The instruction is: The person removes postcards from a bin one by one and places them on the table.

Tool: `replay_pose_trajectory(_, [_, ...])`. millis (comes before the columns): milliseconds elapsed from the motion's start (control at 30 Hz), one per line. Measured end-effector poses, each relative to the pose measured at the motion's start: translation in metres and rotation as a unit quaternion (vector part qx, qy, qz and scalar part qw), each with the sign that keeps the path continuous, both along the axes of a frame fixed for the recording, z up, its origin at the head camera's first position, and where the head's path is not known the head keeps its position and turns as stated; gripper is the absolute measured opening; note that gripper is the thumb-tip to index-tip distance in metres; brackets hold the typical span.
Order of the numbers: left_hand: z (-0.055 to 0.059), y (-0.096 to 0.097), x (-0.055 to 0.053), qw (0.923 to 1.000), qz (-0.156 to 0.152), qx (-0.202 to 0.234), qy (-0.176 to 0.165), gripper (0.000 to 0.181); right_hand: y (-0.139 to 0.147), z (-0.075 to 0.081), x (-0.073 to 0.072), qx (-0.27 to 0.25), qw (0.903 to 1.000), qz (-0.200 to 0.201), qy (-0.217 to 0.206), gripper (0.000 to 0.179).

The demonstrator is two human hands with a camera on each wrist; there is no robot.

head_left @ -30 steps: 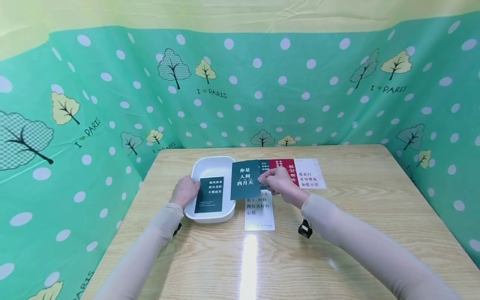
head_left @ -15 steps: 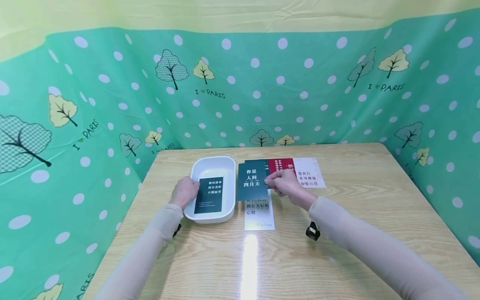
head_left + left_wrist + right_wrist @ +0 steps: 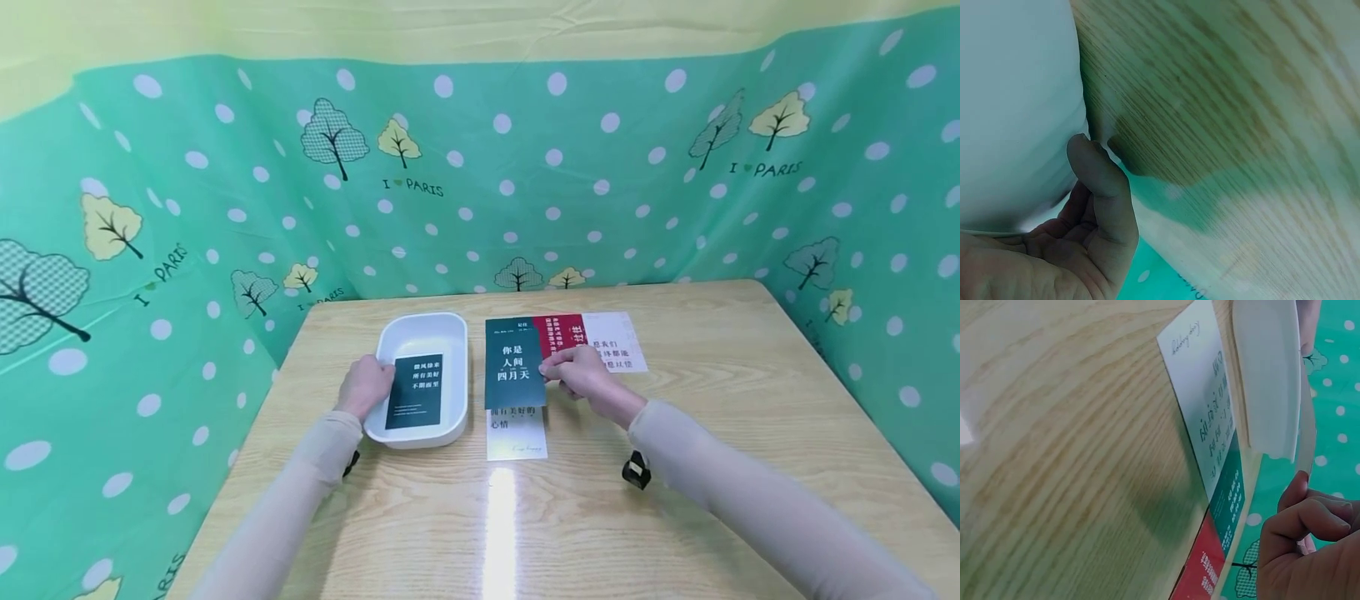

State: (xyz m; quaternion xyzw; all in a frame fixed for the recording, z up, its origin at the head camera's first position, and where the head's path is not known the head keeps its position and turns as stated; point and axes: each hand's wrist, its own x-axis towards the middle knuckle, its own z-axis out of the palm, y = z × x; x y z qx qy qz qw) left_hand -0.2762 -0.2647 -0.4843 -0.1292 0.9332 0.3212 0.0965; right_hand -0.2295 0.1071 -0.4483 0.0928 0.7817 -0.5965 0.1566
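My left hand (image 3: 365, 386) grips the left rim of a white plastic basin (image 3: 423, 333); the left wrist view shows the thumb (image 3: 1104, 172) against its outer wall. A dark green card (image 3: 415, 408) with white writing leans inside the basin. Between the thumb and fingers of my right hand (image 3: 585, 375), another dark green card (image 3: 516, 392) is pinched by its right edge, right of the basin. It overlaps a white card (image 3: 517, 446) and a further green card in the head view. From the right wrist, the held card (image 3: 1308, 431) appears nearly edge-on above the table.
A red card (image 3: 557, 329) and a white card (image 3: 618, 329) lie in a row to the right, partly behind my right hand. The wooden table (image 3: 720, 367) ends at a green dotted curtain (image 3: 585, 192) at the back and sides.
My right hand has moved right with the green card, from beside the basin's rim to over the cards on the table. The left hand keeps its hold on the basin.
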Motion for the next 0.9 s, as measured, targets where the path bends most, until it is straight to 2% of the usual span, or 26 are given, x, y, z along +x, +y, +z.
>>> replay_pose_trajectory(400, [0.001,0.0,0.002,1.0,0.003,0.003,-0.002,0.043,0.007,-0.006,0.014,0.011,0.9999,0.003,0.001,0.017])
replay_pose_trajectory(667, [0.001,0.0,0.003,1.0,0.003,0.007,0.002,0.044,0.01,-0.013,0.021,0.041,0.9991,0.002,0.005,0.018])
replay_pose_trajectory(900, [0.002,0.0,0.002,1.0,0.002,0.007,-0.002,0.043,0.017,-0.018,0.028,0.051,0.9987,-0.007,-0.006,0.018])
